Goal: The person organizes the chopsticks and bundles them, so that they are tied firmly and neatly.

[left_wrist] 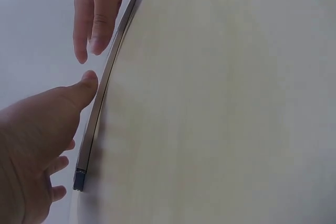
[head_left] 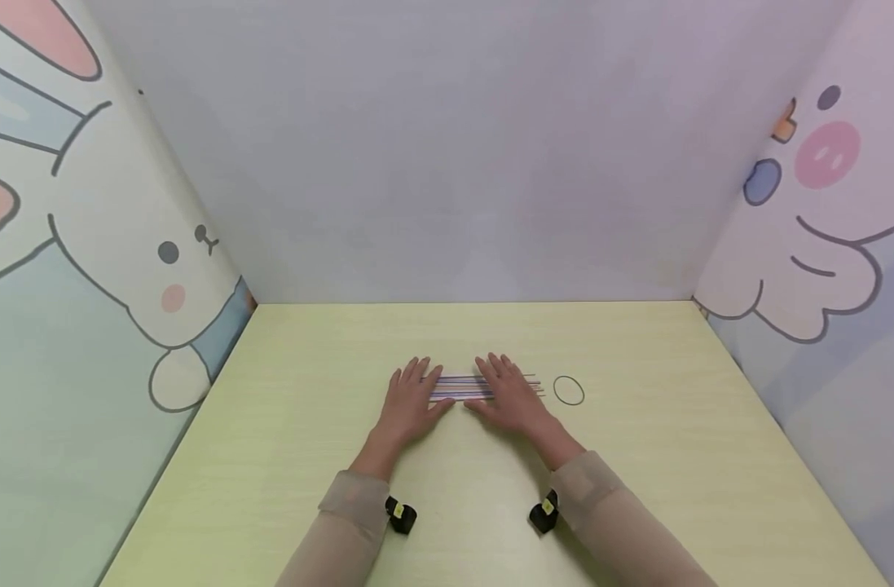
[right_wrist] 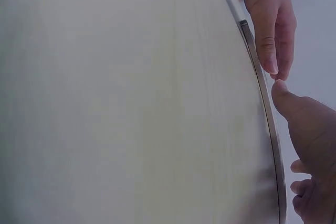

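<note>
Several thin, straight sticks [head_left: 457, 388] lie side by side across the table, showing blue, purplish and brown lines. My left hand [head_left: 408, 408] rests over their left part, fingers extended and thumb pointing inward. Over their right part lies my right hand [head_left: 514, 401], likewise with straight fingers and the thumb turned inward. The right ends of the sticks stick out past it, slightly uneven. Both palms hide part of the bundle. In the left wrist view the nearest stick [left_wrist: 100, 100] shows a brown side and a dark end. A thin dark ring [head_left: 568, 390] lies right of the sticks.
The pale wooden table [head_left: 469, 505] meets a plain back wall [head_left: 461, 163]. Side walls carry cartoon figures, a rabbit [head_left: 131, 244] on the left and a pink-nosed one [head_left: 850, 204] on the right. Small black devices [head_left: 400, 515] sit at both wrists.
</note>
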A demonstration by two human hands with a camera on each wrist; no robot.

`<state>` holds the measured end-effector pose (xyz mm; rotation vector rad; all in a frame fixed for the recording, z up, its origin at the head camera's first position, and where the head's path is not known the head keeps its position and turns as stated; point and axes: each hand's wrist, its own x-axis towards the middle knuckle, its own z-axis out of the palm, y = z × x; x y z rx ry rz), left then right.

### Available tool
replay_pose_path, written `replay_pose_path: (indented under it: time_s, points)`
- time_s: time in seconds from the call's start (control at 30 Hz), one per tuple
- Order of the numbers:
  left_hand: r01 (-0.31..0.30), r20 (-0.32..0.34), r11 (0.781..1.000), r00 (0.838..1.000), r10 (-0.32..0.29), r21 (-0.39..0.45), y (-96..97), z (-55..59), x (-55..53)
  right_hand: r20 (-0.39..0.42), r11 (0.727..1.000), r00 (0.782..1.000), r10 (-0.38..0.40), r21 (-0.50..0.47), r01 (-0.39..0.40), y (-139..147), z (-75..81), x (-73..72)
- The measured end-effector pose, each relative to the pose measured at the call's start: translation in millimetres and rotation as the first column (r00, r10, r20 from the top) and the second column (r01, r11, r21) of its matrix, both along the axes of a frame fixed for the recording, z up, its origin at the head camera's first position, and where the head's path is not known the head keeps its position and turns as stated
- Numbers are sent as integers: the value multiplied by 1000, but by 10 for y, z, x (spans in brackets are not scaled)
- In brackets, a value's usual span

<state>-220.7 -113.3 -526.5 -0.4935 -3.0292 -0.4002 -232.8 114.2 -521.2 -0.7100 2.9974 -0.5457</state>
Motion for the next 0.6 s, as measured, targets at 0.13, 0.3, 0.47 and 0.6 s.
replay_pose_path:
  time_s: [0.13,0.3,0.47,0.6]
  points:
    - [8,18,1000,1000,-8,16,1,-17,-16,18,1000,1000,-2,14,2,-9,-27,-15]
    - [22,32,999,999,-23,42,-6,-36,-28,38,1000,999,-5,28,3,-19,-64,-32]
    - [38,12,999,999,-38,29,3,-47,-36,21,1000,1000,-1,17,1,-12,-87,-52]
    - [57,-23,998,998,-57,6,23,-45,-65,-19,1000,1000,7,15,-7,4,-89,-68]
